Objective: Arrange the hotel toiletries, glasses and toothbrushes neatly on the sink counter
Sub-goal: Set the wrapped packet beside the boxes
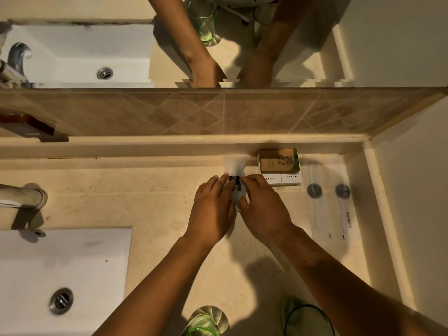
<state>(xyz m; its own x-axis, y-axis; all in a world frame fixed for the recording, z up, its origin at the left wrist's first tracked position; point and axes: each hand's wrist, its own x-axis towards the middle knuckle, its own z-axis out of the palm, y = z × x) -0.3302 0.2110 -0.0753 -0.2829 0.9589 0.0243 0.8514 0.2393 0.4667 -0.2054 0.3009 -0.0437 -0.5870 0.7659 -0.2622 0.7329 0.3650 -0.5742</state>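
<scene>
Both hands pinch one small white sachet (234,166) with a black label, held just above the beige counter (157,197) near the back ledge. My left hand (213,204) grips its left side and my right hand (264,204) its right side. Just right of it a brown soap box (278,160) rests on two white hotel boxes (284,178). Two wrapped toothbrushes (329,202) lie side by side further right. A green glass (206,321) stands at the front edge, and a second green glass (308,318) is beside it, partly hidden by my right forearm.
A white sink (60,270) with a metal drain sits at the lower left, its tap (24,195) above it. A tiled ledge (218,112) and a mirror (242,40) back the counter. A side wall (412,190) closes the right end.
</scene>
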